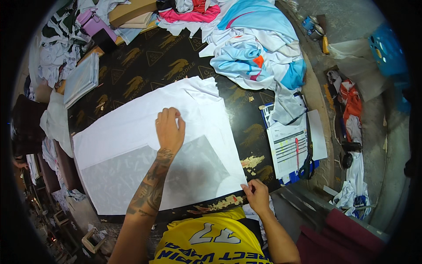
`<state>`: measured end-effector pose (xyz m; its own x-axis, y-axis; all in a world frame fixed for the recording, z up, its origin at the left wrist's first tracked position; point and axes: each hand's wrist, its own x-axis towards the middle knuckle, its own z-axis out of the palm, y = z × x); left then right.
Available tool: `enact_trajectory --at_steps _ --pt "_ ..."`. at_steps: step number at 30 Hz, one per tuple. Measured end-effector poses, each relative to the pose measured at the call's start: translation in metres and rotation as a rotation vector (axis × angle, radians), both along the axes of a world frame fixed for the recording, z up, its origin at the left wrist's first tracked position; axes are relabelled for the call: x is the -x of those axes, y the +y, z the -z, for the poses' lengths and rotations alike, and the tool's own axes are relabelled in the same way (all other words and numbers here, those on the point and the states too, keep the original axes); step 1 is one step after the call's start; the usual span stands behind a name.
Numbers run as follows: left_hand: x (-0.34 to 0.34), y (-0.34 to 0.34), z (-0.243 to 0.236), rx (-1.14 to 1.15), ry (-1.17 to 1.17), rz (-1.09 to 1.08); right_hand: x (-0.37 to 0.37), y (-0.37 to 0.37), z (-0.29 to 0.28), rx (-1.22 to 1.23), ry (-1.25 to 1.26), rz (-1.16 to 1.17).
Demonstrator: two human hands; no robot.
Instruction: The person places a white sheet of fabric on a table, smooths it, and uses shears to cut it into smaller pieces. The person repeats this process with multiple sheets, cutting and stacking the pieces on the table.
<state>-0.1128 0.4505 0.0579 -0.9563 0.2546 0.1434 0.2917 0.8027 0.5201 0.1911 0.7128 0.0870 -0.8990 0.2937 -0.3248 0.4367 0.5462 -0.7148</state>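
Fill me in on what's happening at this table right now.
A person in a yellow jersey is working with a white fabric piece laid flat on a dark work table. The left hand presses flat on the middle of the fabric, while the right hand pinches its near right corner at the table edge. A grey translucent sheet lies over its near part. Scissors and a printed form lie to the right, and piles of clothes crowd the far side.

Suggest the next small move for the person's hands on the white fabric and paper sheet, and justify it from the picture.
Probably smooth the left hand outward across the white fabric. It lies flat on the fabric, while the right hand pinches the near corner of the translucent sheet at the table edge, so the layers look anchored there.
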Motion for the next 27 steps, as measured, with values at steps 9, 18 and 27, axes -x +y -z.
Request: enact_trajectory --at_steps 9,18,27 --pt "-0.156 -0.033 -0.047 -0.248 -0.522 0.228 0.067 -0.021 -0.035 0.094 0.025 0.092" --pt "-0.330 -0.170 -0.026 -0.048 -0.096 -0.120 0.009 -0.011 -0.029 0.049 -0.076 0.205" --pt "-0.332 -0.166 -0.031 -0.057 -0.043 -0.085 -0.016 0.000 0.037 -0.199 0.002 0.118"
